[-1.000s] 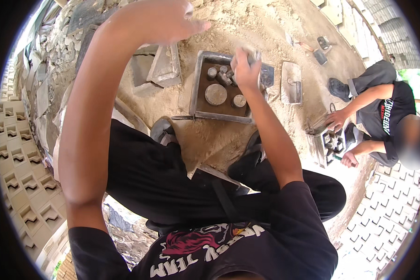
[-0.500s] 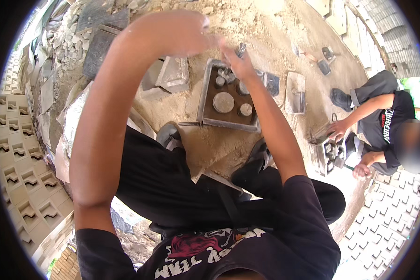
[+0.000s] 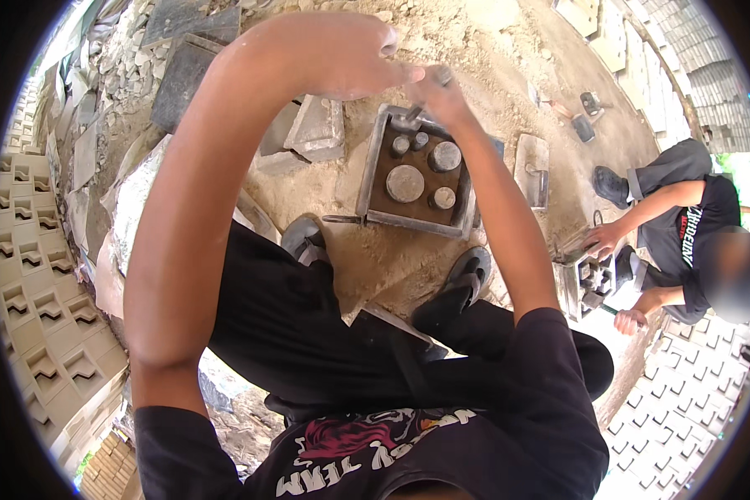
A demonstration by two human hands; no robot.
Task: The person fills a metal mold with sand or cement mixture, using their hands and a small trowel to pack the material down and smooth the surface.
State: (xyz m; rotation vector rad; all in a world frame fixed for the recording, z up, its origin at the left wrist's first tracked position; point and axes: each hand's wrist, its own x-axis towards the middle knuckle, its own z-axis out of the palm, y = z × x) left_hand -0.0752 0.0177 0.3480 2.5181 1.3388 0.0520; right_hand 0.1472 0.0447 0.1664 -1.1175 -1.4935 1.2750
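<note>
My right hand (image 3: 446, 100) is closed around a short grey metal tool (image 3: 406, 120), whose lower end is over the far part of a square metal frame (image 3: 361, 187). My left hand (image 3: 358, 71) is raised just beyond the frame, bent toward my right hand, its fingertips close to it; its fingers are blurred and partly hidden. Brown sand fills the frame. Set in it are a wide round grey disc (image 3: 404, 183), a grey cylinder (image 3: 444, 157) and several smaller round pieces. A handle (image 3: 343, 219) sticks out at the near left corner.
My feet (image 3: 307, 242) rest on sandy ground at the frame's near side. Broken blocks (image 3: 315, 129) and dark slabs (image 3: 187, 79) lie left. A flat float with a handle (image 3: 532, 171) lies right. Farther right, another person (image 3: 683, 225) works at a small frame (image 3: 587, 283).
Both hands have shifted slightly to the right, and the tool has tilted. Beneath my right hand, more of the round pieces shows. The other person's near hand has moved slightly downward.
</note>
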